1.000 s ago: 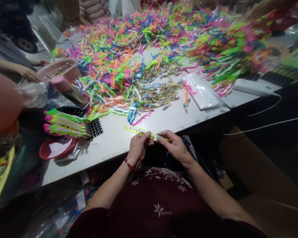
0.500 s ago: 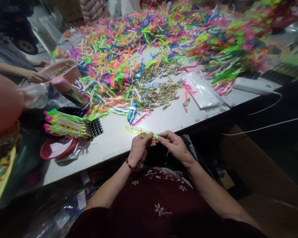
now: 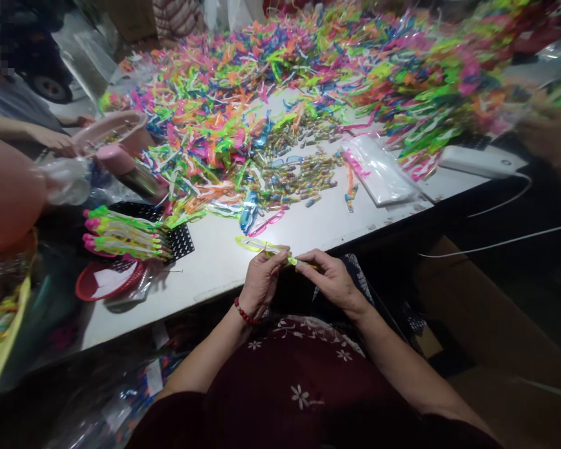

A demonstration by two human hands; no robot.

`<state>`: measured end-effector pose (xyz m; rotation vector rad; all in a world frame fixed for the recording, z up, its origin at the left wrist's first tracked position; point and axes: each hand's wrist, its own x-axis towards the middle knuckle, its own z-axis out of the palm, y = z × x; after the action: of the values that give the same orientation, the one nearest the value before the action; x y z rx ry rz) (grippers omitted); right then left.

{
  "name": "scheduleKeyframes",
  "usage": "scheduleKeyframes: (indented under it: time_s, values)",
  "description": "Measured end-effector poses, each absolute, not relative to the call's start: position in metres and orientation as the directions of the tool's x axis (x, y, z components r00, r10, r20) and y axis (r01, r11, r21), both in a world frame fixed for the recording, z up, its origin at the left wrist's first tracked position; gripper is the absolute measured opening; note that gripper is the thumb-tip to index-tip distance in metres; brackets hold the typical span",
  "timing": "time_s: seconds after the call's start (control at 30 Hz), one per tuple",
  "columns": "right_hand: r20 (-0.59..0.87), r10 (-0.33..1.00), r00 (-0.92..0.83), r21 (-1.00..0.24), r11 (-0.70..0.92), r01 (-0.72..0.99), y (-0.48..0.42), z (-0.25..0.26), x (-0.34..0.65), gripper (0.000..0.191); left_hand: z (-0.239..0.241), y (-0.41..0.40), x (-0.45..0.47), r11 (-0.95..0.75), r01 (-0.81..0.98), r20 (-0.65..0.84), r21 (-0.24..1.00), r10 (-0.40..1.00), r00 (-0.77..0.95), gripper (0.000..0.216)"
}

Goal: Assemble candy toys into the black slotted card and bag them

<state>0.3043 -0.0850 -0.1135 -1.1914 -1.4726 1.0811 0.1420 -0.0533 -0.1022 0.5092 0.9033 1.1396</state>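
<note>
My left hand (image 3: 263,275) is closed on a long, thin yellow plastic piece (image 3: 252,244) with a pale middle, which sticks out to the left over the table's front edge. My right hand (image 3: 330,277) pinches the other end, where a bit of orange shows by the fingertips. Both hands are close together, just in front of the table edge. Beyond them lie a blue plastic piece (image 3: 249,215) and a pink one (image 3: 268,221). Past these spreads a patch of small, short multicoloured cylinders (image 3: 311,178). What my fingertips cover is hidden.
A big heap of bright plastic pieces (image 3: 224,118) covers the table (image 3: 206,262). At left are a black perforated rack (image 3: 182,242) with bundled pieces, a red basket (image 3: 86,284) and a bottle (image 3: 131,171). Clear bags (image 3: 381,171) lie right. Another person's hand (image 3: 56,140) is at a basin.
My hands have shifted slightly, and the gap between their fingertips is a little wider around the yellow piece. A blurred arm of another person has come in at the right edge.
</note>
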Motion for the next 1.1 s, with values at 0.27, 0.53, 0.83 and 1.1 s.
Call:
scheduleKeyframes:
  time_s: [0.27,0.53,0.83,1.1]
  values:
    - [-0.040,0.957,-0.289,-0.993,-0.005,0.121,-0.086,-0.116,0.303,0.023,-0.107,-0.048,0.138,0.326,-0.574,-0.348,0.751,0.934,0.075,0.060]
    - [-0.039,0.970,-0.239,-0.988,-0.001,0.154,-0.085,-0.125,0.303,0.024,-0.106,-0.045,0.131,0.190,-0.593,-0.254,0.783,0.967,-0.026,0.046]
    - [-0.156,0.933,-0.324,-0.976,-0.196,-0.094,-0.087,-0.130,0.303,0.031,-0.102,-0.049,0.131,0.097,-0.525,-0.141,0.845,0.989,-0.043,0.046]
    - [-0.213,0.899,-0.382,-0.935,-0.301,-0.187,-0.099,-0.117,0.294,0.033,-0.121,-0.040,0.133,0.168,-0.546,-0.324,0.821,0.924,-0.202,0.046]
